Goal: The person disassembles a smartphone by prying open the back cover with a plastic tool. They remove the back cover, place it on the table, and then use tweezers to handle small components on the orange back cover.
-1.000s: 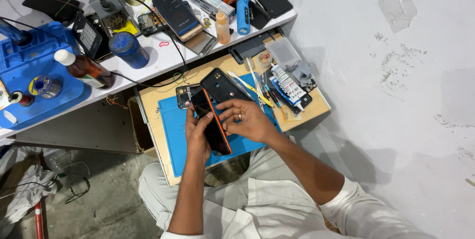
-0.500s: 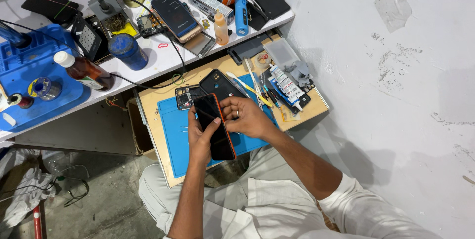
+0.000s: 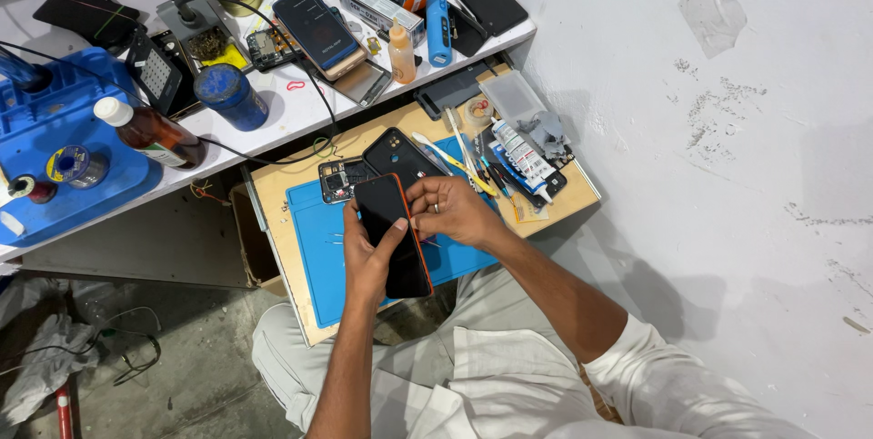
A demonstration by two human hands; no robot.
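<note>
Both hands grip phone (image 3: 393,235): left hand (image 3: 368,255) underneath, right hand (image 3: 452,210) pinching edge, above blue mat (image 3: 314,248).

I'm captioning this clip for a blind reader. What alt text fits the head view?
Seen from above, a seated person's left hand and right hand hold a black smartphone with an orange-red edge over a blue work mat on a small wooden board. A black phone back cover, tools and a glue tube lie nearby.
</note>
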